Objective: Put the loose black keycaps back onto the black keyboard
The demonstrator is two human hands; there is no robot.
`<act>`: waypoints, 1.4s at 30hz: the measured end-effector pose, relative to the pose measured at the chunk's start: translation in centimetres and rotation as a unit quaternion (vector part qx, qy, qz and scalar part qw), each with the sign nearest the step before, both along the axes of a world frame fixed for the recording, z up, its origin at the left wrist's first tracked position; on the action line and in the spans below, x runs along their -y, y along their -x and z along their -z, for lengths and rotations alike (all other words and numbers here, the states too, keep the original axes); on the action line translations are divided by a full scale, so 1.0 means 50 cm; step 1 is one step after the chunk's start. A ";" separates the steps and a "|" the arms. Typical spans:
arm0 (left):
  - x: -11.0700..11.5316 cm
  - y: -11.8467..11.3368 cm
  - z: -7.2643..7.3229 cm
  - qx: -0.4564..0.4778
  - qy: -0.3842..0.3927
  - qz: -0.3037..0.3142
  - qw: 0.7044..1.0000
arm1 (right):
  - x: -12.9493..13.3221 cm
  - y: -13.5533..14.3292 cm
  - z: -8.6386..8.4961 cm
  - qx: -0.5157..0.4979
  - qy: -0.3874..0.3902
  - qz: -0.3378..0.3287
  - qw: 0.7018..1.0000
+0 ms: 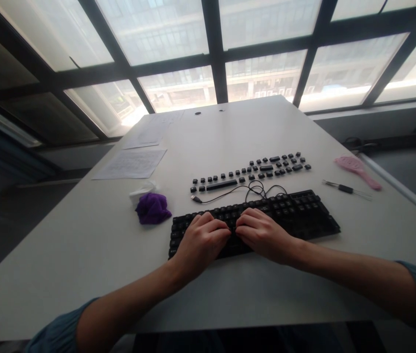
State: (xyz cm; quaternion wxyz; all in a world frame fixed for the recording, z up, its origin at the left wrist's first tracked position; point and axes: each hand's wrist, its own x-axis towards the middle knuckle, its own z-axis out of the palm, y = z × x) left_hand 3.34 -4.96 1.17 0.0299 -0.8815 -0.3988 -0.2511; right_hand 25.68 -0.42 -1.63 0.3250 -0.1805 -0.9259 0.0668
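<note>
Keyboard [291, 211] on table [86, 250], windows [176, 34] beyond, perhaps hazy.

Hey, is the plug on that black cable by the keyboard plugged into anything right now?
No, the plug lies loose on the white table, just beyond the keyboard.

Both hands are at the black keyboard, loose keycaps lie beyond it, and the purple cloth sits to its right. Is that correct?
Not quite: the head view shows the purple cloth sitting left of the black keyboard. The rest holds: the left hand and right hand are at the keyboard, and loose keycaps lie beyond it.
</note>
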 end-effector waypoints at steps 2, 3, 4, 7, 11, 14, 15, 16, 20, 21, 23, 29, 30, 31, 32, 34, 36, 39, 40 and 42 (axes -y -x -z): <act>0.002 -0.001 -0.002 -0.006 -0.002 -0.001 1.000 | 0.000 0.000 0.000 -0.002 -0.001 0.000 1.000; 0.003 -0.002 -0.002 -0.009 0.000 -0.001 1.000 | 0.000 0.000 0.000 -0.001 -0.001 0.000 1.000; 0.003 -0.002 -0.002 -0.010 0.002 -0.001 1.000 | 0.000 0.000 0.000 -0.001 -0.001 -0.001 1.000; 0.004 -0.001 0.001 -0.009 0.009 -0.004 1.000 | 0.000 -0.001 0.002 0.001 0.005 0.001 1.000; 0.003 0.001 0.007 -0.007 0.013 -0.013 1.000 | 0.000 -0.001 0.003 0.002 0.011 0.008 1.000; 0.002 0.001 0.009 -0.004 0.020 -0.013 1.000 | 0.000 0.000 0.001 -0.001 0.006 0.010 1.000; 0.002 0.001 0.008 -0.006 0.022 -0.011 1.000 | -0.001 0.000 0.001 -0.002 0.005 0.010 1.000; 0.002 0.000 0.008 -0.010 0.023 -0.010 1.000 | -0.001 0.000 0.001 -0.002 0.005 0.011 1.000; 0.006 -0.001 0.006 -0.027 0.018 -0.006 0.999 | -0.002 0.001 0.003 0.001 0.006 0.011 1.000; 0.007 -0.001 0.006 -0.028 0.016 -0.006 0.999 | -0.002 0.001 0.004 0.001 0.006 0.009 1.000; 0.007 -0.001 0.006 -0.025 0.010 -0.006 1.000 | -0.002 0.001 0.006 0.000 0.006 0.001 1.000; 0.001 0.001 0.007 -0.005 0.006 -0.004 1.000 | -0.007 0.001 0.005 0.016 -0.001 -0.017 1.000; 0.000 0.002 0.008 -0.004 0.008 -0.004 1.000 | -0.009 0.001 0.004 0.025 -0.002 -0.018 1.000; 0.000 0.002 0.008 -0.004 0.011 -0.006 1.000 | -0.010 0.001 0.002 0.032 -0.003 -0.018 0.999; -0.001 0.003 0.009 -0.004 0.013 -0.007 1.000 | -0.011 0.001 0.000 0.039 -0.002 -0.018 0.999; -0.001 0.004 0.012 -0.001 0.021 -0.010 1.000 | -0.012 0.002 -0.001 0.045 0.000 -0.011 0.999; -0.001 0.005 0.014 0.007 0.030 -0.013 0.999 | -0.012 0.003 -0.001 0.044 0.001 0.002 0.999; -0.002 0.007 0.014 0.025 0.046 -0.017 0.998 | -0.012 0.003 -0.001 0.040 -0.005 0.012 0.999; -0.002 0.007 0.014 0.032 0.049 -0.017 0.998 | -0.011 0.003 -0.002 0.040 -0.007 0.008 0.999; -0.004 0.006 0.012 0.042 0.054 -0.016 0.998 | -0.011 0.002 -0.005 0.039 -0.013 0.001 0.999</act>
